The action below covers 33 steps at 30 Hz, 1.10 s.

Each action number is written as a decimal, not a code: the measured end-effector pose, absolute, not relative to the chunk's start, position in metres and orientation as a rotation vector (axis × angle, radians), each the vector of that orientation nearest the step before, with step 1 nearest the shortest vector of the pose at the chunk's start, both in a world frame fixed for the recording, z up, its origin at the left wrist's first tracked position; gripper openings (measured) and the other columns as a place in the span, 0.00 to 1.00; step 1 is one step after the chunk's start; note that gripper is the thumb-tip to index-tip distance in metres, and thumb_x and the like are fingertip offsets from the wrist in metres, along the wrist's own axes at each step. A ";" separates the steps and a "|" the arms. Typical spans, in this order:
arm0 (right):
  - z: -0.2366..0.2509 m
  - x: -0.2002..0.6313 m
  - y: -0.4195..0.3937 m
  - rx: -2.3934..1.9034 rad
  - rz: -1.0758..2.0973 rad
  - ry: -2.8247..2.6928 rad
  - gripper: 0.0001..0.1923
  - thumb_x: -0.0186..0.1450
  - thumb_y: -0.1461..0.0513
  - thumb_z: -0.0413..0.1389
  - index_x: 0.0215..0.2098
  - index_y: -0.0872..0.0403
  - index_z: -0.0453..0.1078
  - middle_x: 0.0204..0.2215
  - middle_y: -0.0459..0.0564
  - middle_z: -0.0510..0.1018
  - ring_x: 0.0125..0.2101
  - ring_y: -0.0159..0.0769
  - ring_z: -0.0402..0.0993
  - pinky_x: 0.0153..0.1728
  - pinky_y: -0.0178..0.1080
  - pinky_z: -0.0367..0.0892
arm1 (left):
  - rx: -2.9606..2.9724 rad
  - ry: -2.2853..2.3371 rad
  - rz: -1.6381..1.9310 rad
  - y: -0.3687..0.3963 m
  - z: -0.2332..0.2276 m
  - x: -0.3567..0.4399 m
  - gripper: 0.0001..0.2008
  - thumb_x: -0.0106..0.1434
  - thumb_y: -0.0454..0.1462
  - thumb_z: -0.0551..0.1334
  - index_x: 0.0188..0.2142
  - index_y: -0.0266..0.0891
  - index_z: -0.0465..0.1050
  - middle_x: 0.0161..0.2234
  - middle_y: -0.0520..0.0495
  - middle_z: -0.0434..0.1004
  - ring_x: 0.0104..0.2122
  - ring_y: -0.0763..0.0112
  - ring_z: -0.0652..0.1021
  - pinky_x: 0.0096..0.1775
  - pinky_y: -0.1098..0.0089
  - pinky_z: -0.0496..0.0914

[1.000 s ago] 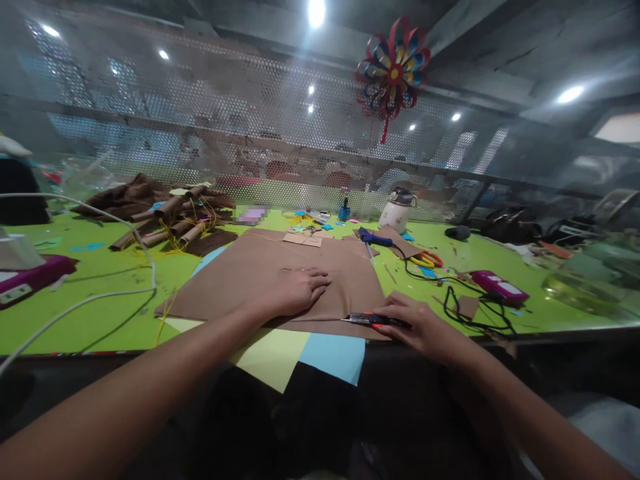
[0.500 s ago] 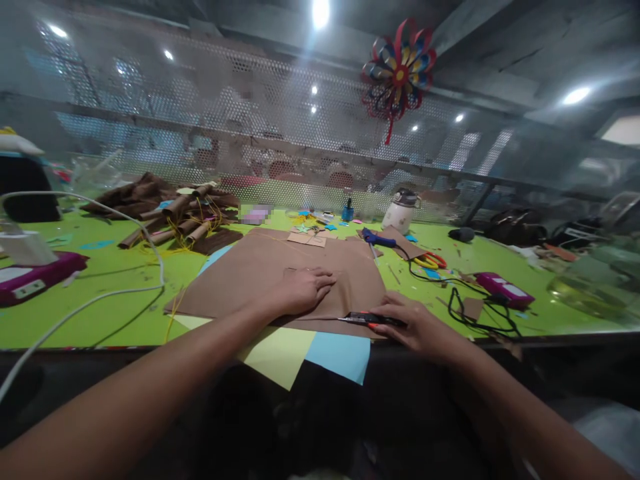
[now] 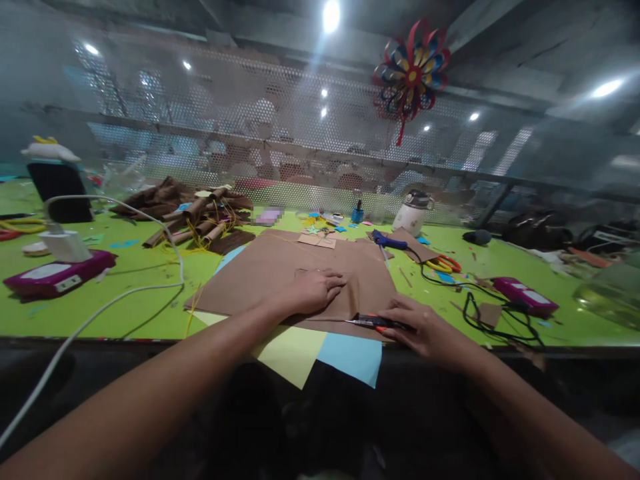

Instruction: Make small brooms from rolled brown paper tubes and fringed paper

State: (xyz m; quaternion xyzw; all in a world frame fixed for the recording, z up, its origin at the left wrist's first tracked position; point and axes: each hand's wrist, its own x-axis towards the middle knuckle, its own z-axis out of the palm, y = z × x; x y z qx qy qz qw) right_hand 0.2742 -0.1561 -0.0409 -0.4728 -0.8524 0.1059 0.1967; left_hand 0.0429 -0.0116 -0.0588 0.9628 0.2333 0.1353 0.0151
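brown card sheet [image 3: 280, 270] lower centre: left hand [image 3: 313, 291] still flat, fingers spread; right hand [image 3: 417, 323] fingers closed on craft knife [image 3: 373, 323], blade barely advanced along near edge.

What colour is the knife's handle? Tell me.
Red and black, seen in the head view: knife.

No legible text, labels or numbers anywhere; blurred patch on far table edge unreadable.
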 end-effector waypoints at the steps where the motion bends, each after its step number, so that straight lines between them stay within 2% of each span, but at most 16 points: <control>1: -0.041 0.275 -0.157 -1.321 0.296 -2.380 0.14 0.68 0.59 0.49 0.48 0.52 0.70 0.36 0.53 0.70 0.36 0.36 0.69 0.37 0.38 0.66 | 2.998 0.720 0.417 -0.012 -0.058 0.043 0.22 0.69 0.42 0.43 0.55 0.39 0.67 0.56 0.45 0.67 0.56 0.68 0.67 0.57 0.66 0.57; 12: -0.048 0.269 -0.148 -1.245 0.268 -2.387 0.14 0.67 0.59 0.50 0.50 0.51 0.70 0.37 0.54 0.71 0.36 0.37 0.70 0.36 0.38 0.67 | 2.985 0.676 0.439 -0.006 -0.065 0.043 0.21 0.69 0.42 0.44 0.55 0.40 0.67 0.56 0.48 0.67 0.57 0.69 0.65 0.58 0.66 0.56; 21: -0.043 0.261 -0.145 -1.234 0.268 -2.400 0.11 0.67 0.60 0.51 0.45 0.54 0.72 0.37 0.54 0.71 0.36 0.36 0.70 0.38 0.38 0.66 | 2.970 0.677 0.442 -0.003 -0.064 0.043 0.21 0.69 0.42 0.45 0.54 0.39 0.67 0.56 0.47 0.68 0.56 0.69 0.66 0.57 0.67 0.57; 27: -0.043 0.264 -0.153 -1.252 0.271 -2.406 0.13 0.68 0.60 0.49 0.47 0.53 0.70 0.37 0.54 0.70 0.37 0.37 0.69 0.38 0.38 0.66 | 2.967 0.676 0.440 -0.002 -0.067 0.043 0.21 0.69 0.42 0.44 0.54 0.39 0.67 0.56 0.47 0.68 0.56 0.68 0.66 0.57 0.67 0.57; 33: -0.043 0.259 -0.151 -1.252 0.274 -2.414 0.11 0.68 0.61 0.49 0.44 0.54 0.71 0.37 0.54 0.71 0.37 0.37 0.69 0.38 0.39 0.66 | 2.961 0.683 0.456 -0.001 -0.068 0.044 0.21 0.69 0.42 0.45 0.55 0.41 0.67 0.56 0.48 0.68 0.55 0.69 0.67 0.57 0.68 0.58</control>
